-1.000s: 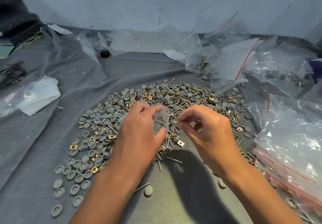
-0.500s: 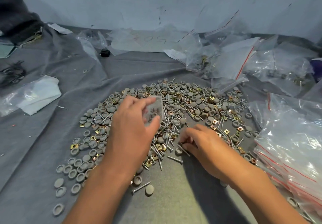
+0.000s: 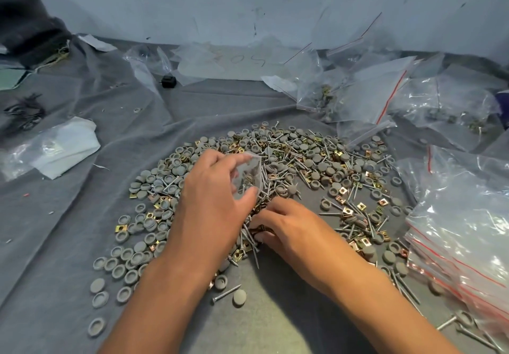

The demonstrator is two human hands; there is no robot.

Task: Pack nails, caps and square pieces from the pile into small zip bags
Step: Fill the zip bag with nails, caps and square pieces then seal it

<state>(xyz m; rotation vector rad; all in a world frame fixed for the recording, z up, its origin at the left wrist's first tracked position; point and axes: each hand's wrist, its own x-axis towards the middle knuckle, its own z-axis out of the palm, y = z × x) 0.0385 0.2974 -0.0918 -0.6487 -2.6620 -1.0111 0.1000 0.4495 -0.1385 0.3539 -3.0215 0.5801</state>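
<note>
Small zip bag (image 3: 249, 173) pinched in left hand (image 3: 212, 202); right hand (image 3: 289, 229) fingers in pile (image 3: 303, 166).

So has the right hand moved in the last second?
Yes. The right hand dropped from beside the small zip bag down into the nails.

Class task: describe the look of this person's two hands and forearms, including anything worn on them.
Both the left hand and the right hand are bare, with no gloves, rings or watch in view. The forearms are bare too, and no sleeve shows in frame.
</note>
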